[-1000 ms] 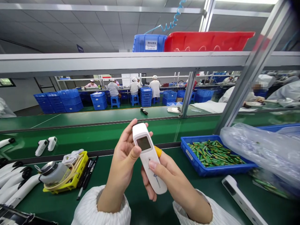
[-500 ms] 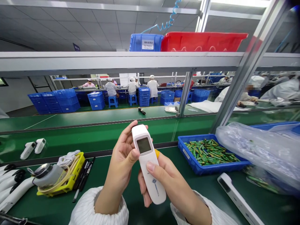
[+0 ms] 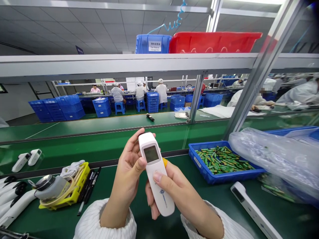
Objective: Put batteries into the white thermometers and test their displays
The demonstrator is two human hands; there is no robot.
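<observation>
Both hands hold a white infrared forehead thermometer (image 3: 157,179), its dark screen facing me and its head pointing up and away. My left hand (image 3: 131,166) grips the head end, thumb on the left edge beside the screen and fingers behind. Around the handle is my right hand (image 3: 171,186), the thumb pressed on the front near a button and the fingers partly hidden behind. Something yellow shows beside the right index finger. Another white thermometer (image 3: 254,209) lies on the green bench to the right of my right hand.
A blue tray (image 3: 211,179) of green batteries sits at right, beside a clear plastic bag (image 3: 274,156). At left are a yellow tray (image 3: 81,189), pens (image 3: 89,186), a pump bottle (image 3: 48,187) and several white thermometers (image 3: 15,205). Two white devices (image 3: 27,159) rest on the green belt. Co-workers sit beyond.
The two white devices on the belt have shifted left. My hands and the thermometer sit slightly further left in view, with the grip unchanged.
</observation>
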